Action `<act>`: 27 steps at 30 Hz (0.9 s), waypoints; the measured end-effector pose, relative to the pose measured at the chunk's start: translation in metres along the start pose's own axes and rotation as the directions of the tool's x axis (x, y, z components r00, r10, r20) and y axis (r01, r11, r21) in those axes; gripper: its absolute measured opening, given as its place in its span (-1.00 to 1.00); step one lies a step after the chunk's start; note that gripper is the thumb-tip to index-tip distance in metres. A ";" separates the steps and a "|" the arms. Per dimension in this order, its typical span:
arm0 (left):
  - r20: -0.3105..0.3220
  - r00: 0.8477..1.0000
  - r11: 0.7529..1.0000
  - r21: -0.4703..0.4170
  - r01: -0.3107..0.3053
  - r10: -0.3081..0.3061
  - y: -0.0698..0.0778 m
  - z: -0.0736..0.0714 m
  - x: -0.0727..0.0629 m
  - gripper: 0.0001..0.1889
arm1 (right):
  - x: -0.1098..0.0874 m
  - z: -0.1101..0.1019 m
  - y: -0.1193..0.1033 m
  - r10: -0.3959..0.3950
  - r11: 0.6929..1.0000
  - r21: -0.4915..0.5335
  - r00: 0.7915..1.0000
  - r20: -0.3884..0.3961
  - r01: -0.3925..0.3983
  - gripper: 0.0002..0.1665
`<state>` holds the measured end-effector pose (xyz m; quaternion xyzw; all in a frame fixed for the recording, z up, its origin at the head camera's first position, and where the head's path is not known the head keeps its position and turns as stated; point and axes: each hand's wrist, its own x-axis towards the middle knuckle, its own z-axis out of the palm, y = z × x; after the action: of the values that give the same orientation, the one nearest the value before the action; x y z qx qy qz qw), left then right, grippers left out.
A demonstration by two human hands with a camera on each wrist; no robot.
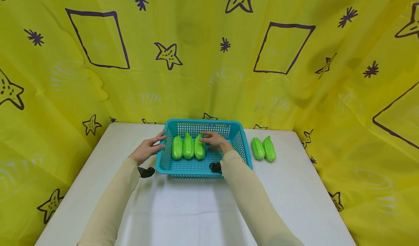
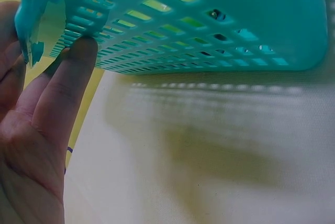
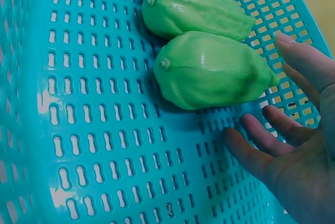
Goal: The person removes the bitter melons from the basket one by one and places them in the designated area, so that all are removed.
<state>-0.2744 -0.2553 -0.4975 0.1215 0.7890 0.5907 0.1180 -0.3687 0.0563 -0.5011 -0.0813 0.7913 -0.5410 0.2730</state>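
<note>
A blue-green plastic basket [image 1: 191, 174] holds three glossy green gourd-like fruits, side by side in its left half. My left hand [image 1: 148, 149] is at the basket's left side, its fairly straight fingers touching the perforated wall [image 2: 172, 30] near the rim. Inside the basket, my right hand [image 1: 214, 140] is beside the rightmost fruit [image 1: 199, 148], fingers spread and relaxed. The right wrist view shows this fruit [image 3: 209, 69] lying on the basket floor, with the fingers [image 3: 256, 153] apart from it near its pointed end.
Two more green fruits [image 1: 263, 149] lie on the white table [image 1: 183, 213], right of the basket. Dark wrist camera parts [image 1: 146, 172] show under the left sleeve. A yellow patterned curtain [image 1: 196, 86] surrounds the table's back and sides.
</note>
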 end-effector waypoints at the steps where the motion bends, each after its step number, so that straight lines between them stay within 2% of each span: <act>1: 0.002 1.000 1.000 -0.006 -0.002 0.002 0.003 0.001 -0.001 -0.42 | 0.000 0.000 0.000 0.001 1.000 0.000 1.000 0.008 -0.001 -0.35; 5: 0.005 1.000 1.000 -0.009 0.002 -0.002 0.011 0.002 -0.004 -0.42 | 0.001 -0.001 0.002 0.006 0.999 -0.032 0.998 0.070 -0.003 -0.33; 12: 0.008 1.000 1.000 -0.017 0.012 -0.012 0.013 0.001 -0.004 -0.41 | 0.001 0.001 0.001 0.008 0.995 -0.101 0.978 0.208 0.013 -0.25; 22: 0.010 1.000 0.999 -0.035 0.018 -0.018 0.015 0.001 -0.004 -0.40 | 0.003 -0.001 -0.001 0.053 0.985 -0.173 0.960 0.275 -0.005 -0.20; 27: 0.005 1.000 0.999 -0.028 0.020 -0.019 0.014 0.001 -0.004 -0.41 | 0.003 -0.001 0.000 0.066 0.983 -0.182 0.960 0.274 -0.016 -0.19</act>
<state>-0.2693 -0.2519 -0.4840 0.1136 0.7815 0.6001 0.1274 -0.3717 0.0558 -0.5024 -0.1642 0.7916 -0.4455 0.3845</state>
